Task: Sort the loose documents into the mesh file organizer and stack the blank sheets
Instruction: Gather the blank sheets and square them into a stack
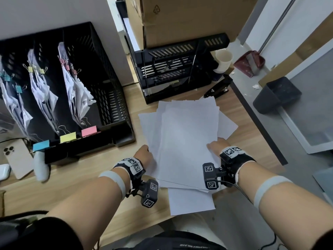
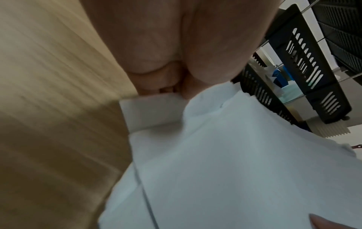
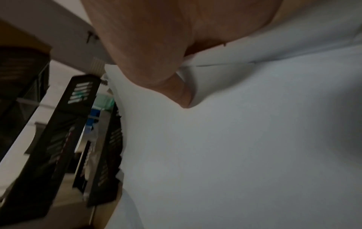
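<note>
A loose, fanned pile of blank white sheets (image 1: 185,139) lies on the wooden desk (image 1: 86,179) in front of me. My left hand (image 1: 144,154) grips the pile's left edge, fingers curled under the sheets (image 2: 235,155). My right hand (image 1: 215,146) grips the right edge, thumb pressed on top of the paper (image 3: 235,139). One more blank sheet (image 1: 191,201) pokes out below the pile at the desk's front edge. The black mesh file organizer (image 1: 100,83) stands at the left, its slots holding clipped documents (image 1: 79,94) behind blue, yellow and pink labels.
A black stacked letter tray (image 1: 176,69) stands just behind the sheets, under a cardboard box (image 1: 189,18). A black stapler (image 1: 218,89) and paper cups (image 1: 223,60) sit to its right. A phone (image 1: 18,157) lies at far left. A dark bin (image 1: 277,94) is on the floor.
</note>
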The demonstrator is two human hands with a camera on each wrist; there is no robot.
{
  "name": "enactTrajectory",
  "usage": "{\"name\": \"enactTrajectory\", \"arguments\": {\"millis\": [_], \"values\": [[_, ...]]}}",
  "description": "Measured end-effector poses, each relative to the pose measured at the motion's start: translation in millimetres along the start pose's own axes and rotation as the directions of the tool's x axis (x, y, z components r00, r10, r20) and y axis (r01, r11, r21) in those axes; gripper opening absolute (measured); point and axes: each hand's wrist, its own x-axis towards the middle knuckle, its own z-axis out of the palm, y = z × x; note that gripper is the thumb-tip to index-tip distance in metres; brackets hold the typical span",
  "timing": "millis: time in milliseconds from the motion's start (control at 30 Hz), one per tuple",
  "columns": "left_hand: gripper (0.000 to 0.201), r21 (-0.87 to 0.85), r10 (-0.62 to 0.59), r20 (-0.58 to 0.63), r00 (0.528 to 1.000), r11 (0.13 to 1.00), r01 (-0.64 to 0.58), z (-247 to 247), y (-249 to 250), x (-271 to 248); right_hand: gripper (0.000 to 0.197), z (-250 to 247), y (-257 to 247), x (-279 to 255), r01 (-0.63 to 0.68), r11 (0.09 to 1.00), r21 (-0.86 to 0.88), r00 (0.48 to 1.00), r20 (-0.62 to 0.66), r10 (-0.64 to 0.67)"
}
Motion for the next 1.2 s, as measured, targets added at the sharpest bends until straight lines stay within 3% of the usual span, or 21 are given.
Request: {"name": "enactTrajectory", "arguments": {"millis": [33,67,133,167,200,300,400,500,567,667,700,800,833,967,1033,1100,1200], "values": [[0.009,-0.070,0.009,0.048,0.999,0.997,-0.005,1.5,1.6,-2.3,0.013,3.5,-4.2,-1.3,0.003,1.000,-0.027,1.000,0.018,-0.003],[0.020,-0.148,0.015,0.079,0.997,0.989,-0.003,4.2,1.4,-0.4,0.011,7.5,-7.8,-2.3,0.005,0.999,-0.049,0.999,0.042,-0.003],[0.071,-0.267,0.032,0.093,0.995,0.964,-0.006,11.8,-7.2,14.7,0.019,15.4,-13.8,-6.9,0.037,0.998,-0.054,0.996,0.080,-0.033],[0.089,-0.286,0.054,0.090,0.994,0.958,-0.026,11.5,-5.3,11.3,0.029,19.0,-15.2,-8.0,0.043,0.998,-0.042,0.995,0.088,-0.039],[0.095,-0.292,0.093,0.086,0.992,0.954,-0.065,9.0,-1.3,4.0,0.042,21.9,-16.3,-10.2,0.038,0.999,-0.028,0.995,0.095,-0.035],[0.064,-0.307,0.161,0.067,0.985,0.942,-0.133,0.9,-0.7,-6.7,0.078,26.3,-18.9,-15.7,0.019,0.999,-0.028,0.995,0.095,-0.016],[0.071,-0.402,0.131,0.092,0.987,0.912,-0.083,-8.5,-7.0,-7.3,0.067,28.4,-16.0,-11.0,0.037,0.999,0.002,0.993,0.114,-0.037],[0.043,-0.490,0.170,0.132,0.977,0.868,-0.085,-22.7,-1.4,-19.1,0.053,22.9,-14.8,-16.9,0.050,0.997,0.059,0.991,0.120,-0.057],[0.036,-0.590,0.215,0.183,0.959,0.805,-0.068,-29.7,3.1,-26.0,0.051,17.8,-15.0,-18.7,0.072,0.981,0.182,0.991,0.102,-0.092],[0.039,-0.666,0.293,0.277,0.915,0.745,-0.037,-41.4,9.8,-30.2,0.091,12.6,-1.0,1.1,0.098,0.934,0.345,0.986,0.091,-0.137],[0.039,-0.651,0.305,0.290,0.907,0.757,-0.046,-45.1,13.2,-31.0,0.088,9.1,-1.4,-1.7,0.118,0.911,0.395,0.984,0.075,-0.160],[0.042,-0.600,0.367,0.254,0.895,0.786,-0.152,-53.8,29.0,-37.0,0.044,-6.7,-22.6,-37.8,0.220,0.866,0.449,0.969,-0.001,-0.245],[0.041,-0.586,0.386,0.219,0.896,0.786,-0.195,-56.5,34.7,-39.8,0.038,-13.2,-28.3,-47.9,0.257,0.853,0.454,0.963,-0.048,-0.265],[0.036,-0.629,0.480,0.029,0.877,0.690,-0.357,-73.0,60.0,-50.8,0.028,-37.6,-54.3,-79.9,0.398,0.710,0.581,0.917,-0.246,-0.313],[0.036,-0.650,0.536,-0.052,0.843,0.623,-0.436,-81.7,70.0,-56.1,0.024,-49.1,-64.5,-95.9,0.480,0.659,0.579,0.876,-0.344,-0.337],[0.044,-0.641,0.586,-0.109,0.803,0.575,-0.508,-86.6,74.6,-60.1,0.033,-52.2,-66.8,-105.3,0.554,0.596,0.581,0.831,-0.422,-0.362],[0.048,-0.562,0.660,-0.119,0.742,0.571,-0.598,-83.8,72.8,-63.7,0.035,-37.3,-54.7,-106.1,0.511,0.658,0.553,0.856,-0.399,-0.330]]}}
